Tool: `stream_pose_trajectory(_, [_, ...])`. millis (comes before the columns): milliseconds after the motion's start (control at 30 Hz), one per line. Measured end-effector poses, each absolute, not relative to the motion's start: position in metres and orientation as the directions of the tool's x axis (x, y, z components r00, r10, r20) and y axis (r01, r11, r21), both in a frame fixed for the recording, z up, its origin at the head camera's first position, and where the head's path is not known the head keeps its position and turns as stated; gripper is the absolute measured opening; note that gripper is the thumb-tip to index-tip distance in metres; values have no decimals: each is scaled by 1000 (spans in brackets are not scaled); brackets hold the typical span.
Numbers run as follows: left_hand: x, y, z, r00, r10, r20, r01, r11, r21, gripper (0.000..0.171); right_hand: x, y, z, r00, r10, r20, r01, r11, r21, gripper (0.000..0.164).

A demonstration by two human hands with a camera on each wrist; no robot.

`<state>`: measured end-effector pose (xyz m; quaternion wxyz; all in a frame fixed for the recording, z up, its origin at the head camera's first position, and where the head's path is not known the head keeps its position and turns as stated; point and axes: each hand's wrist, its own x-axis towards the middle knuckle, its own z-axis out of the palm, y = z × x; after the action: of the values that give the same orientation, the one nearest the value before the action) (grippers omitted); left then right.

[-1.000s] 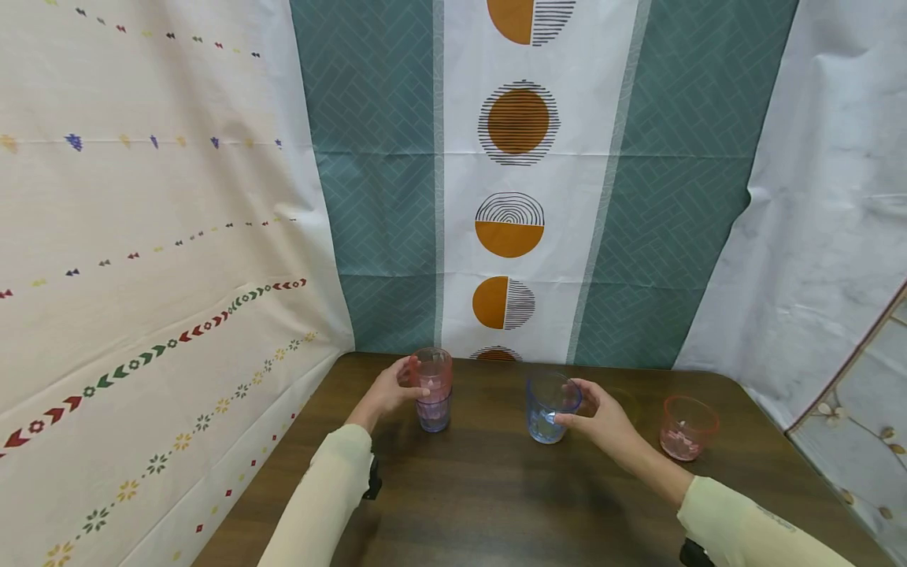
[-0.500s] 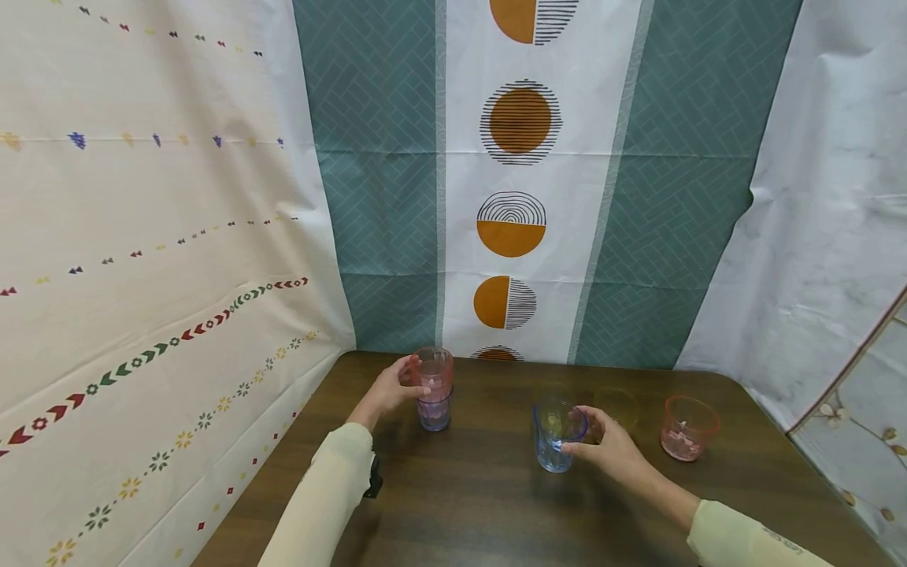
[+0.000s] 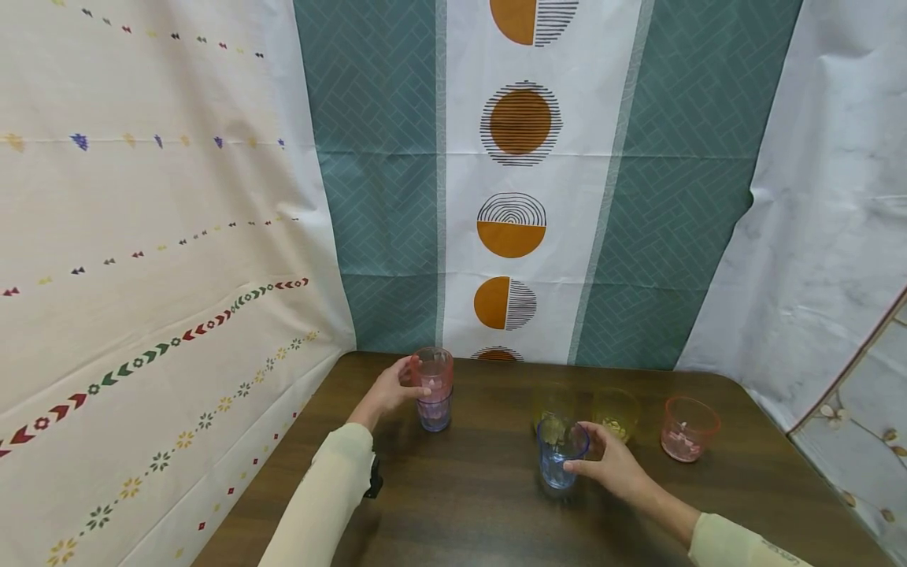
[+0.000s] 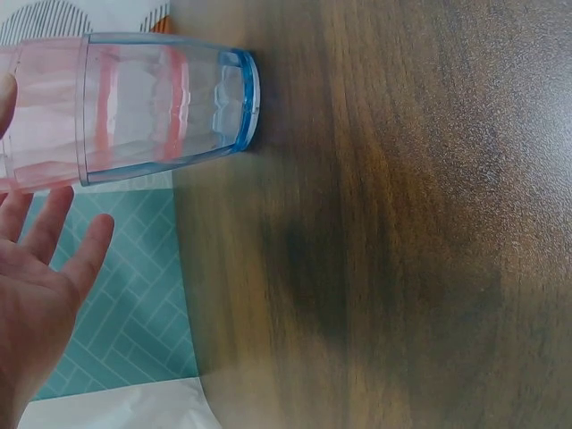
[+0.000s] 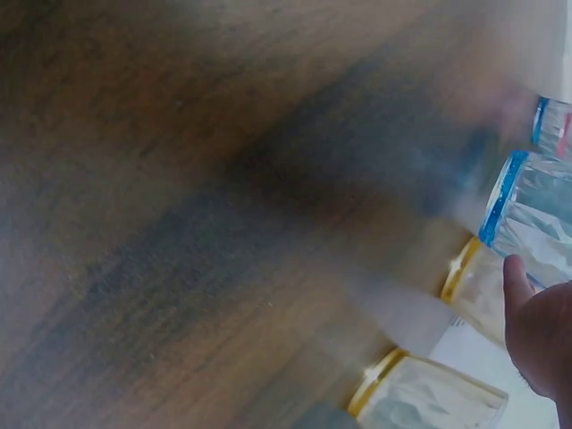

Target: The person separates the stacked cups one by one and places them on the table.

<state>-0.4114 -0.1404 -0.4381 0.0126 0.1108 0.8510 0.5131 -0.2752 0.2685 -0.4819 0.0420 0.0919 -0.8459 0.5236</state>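
Note:
On the left of the table, a clear red cup (image 3: 432,368) sits nested in a clear blue cup (image 3: 434,417). My left hand (image 3: 390,390) holds the red cup with thumb and fingers about its side; the stack lies across the left wrist view, with the blue base (image 4: 241,100) close to the tabletop. Toward the table's middle, my right hand (image 3: 615,463) grips another blue cup (image 3: 556,470) upright between thumb and fingers. Whether its base touches the wood cannot be told. Just behind it stands a yellow cup (image 3: 555,396), partly hidden.
A second yellow cup (image 3: 616,411) stands behind the right hand, and a red cup (image 3: 686,433) farther right. The brown wooden table (image 3: 489,504) meets a patterned cloth (image 3: 386,307) at the back, with pale cloths on both sides.
My right hand has brought the blue cup nearer to me and slightly right, so the yellow cups behind show more clearly. The left hand and its stack have stayed in place.

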Motion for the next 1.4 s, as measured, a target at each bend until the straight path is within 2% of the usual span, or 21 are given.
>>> stream_pose_trajectory(200, [-412, -141, -440, -976, 199, 94, 176, 449, 876, 80, -274, 265, -485, -986, -99, 134, -164, 430, -888, 81])
stream_pose_trajectory(600, [-412, -141, -438, -972, 207, 114, 196, 434, 879, 76, -280, 265, -495, -985, -87, 148, -171, 456, -874, 79])
stream_pose_trajectory(1400, [-409, -139, -438, -970, 205, 130, 208, 431, 878, 74, -276, 268, -497, -980, -152, 131, -177, 346, -921, 85])
